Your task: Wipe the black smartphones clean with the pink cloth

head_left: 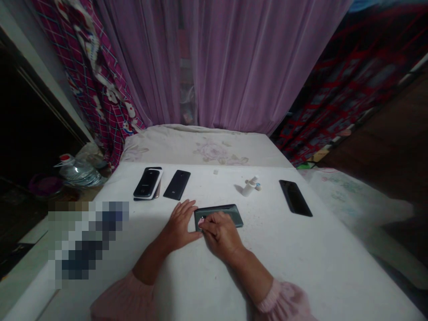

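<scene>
Head view: your two hands are on one grey-green phone [236,216], flat on the white cloth [284,267], near the middle. Your left hand [179,226] is spread wide, thumb and fingers well apart, at the phone's left end; can't tell if they press on it. Your right hand [219,232] is bunched over the phone, thumb and fingers closed in a pinch on one small pink piece [201,222], at the phone's left part.

Beyond your left hand: one stack of phones [147,183], at least three, lower ones mostly covered. One dark phone [177,185] just beside it. One more black phone [296,198] well off to your right. One white bottle [248,189], one small pale block [216,172] beyond the grey-green phone.
</scene>
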The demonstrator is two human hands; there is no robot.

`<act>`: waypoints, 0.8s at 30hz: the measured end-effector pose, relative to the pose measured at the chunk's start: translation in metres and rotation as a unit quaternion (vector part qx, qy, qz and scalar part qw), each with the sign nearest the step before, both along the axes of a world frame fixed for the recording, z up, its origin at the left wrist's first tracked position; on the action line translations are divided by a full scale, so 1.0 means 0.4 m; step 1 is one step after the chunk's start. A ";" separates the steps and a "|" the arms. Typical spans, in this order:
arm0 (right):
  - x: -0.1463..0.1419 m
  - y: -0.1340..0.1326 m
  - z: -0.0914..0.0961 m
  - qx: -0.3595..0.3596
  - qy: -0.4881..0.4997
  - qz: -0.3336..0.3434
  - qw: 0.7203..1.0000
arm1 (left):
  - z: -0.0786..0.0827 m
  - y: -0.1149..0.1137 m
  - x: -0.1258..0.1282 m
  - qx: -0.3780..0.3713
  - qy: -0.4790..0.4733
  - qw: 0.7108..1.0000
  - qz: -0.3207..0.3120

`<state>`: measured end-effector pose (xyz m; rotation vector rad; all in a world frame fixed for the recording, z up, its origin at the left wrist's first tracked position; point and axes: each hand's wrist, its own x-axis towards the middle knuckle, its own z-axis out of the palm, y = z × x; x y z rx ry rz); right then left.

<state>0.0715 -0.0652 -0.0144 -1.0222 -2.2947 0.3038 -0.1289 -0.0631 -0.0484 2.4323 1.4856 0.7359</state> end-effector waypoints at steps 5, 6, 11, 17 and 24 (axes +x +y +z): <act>-0.041 0.036 0.010 -0.011 -0.034 -0.044 0.998 | -0.001 -0.001 0.000 -0.011 0.003 1.000 0.005; -0.047 0.042 0.011 -0.017 -0.043 -0.052 0.998 | -0.002 -0.001 0.000 -0.013 0.004 1.000 0.006; -0.064 0.071 0.015 -0.040 -0.075 -0.098 0.992 | -0.008 0.000 -0.003 -0.013 0.008 1.000 0.002; -0.064 0.076 0.015 -0.032 -0.076 -0.041 0.996 | -0.013 0.002 -0.001 -0.014 0.008 1.000 0.009; -0.054 0.031 0.009 -0.026 -0.059 -0.006 0.998 | -0.003 0.000 0.005 -0.014 0.000 1.000 0.019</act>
